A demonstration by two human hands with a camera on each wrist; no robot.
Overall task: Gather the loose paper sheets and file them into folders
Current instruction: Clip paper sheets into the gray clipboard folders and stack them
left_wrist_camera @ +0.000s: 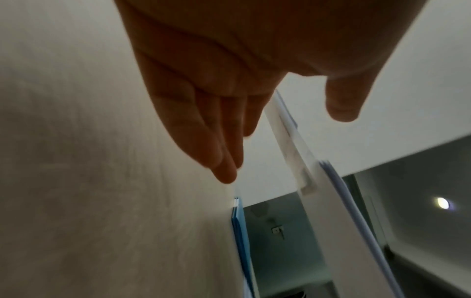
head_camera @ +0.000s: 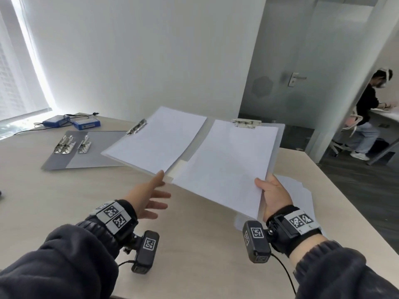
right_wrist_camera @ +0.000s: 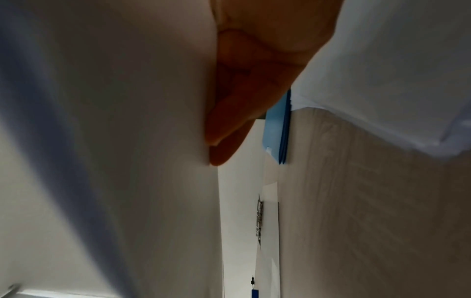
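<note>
We held an open folder (head_camera: 278, 134) tilted above the counter (head_camera: 64, 201), white sheets (head_camera: 226, 167) clipped on both halves. Our right hand (head_camera: 273, 195) gripped its near right edge, thumb on top of the paper and fingers (right_wrist_camera: 229, 121) underneath. Our left hand (head_camera: 149, 196) was open with fingers (left_wrist_camera: 224, 145) straight and relaxed, its thumb tip at the left half's near corner. More loose sheets (head_camera: 302, 190) lay on the counter under the right hand, and a second folder (head_camera: 71, 154) lay open further left. We judged the folder light but floppy at the spine and the paper thin and slippery, so a hold on both outer edges seemed best.
</note>
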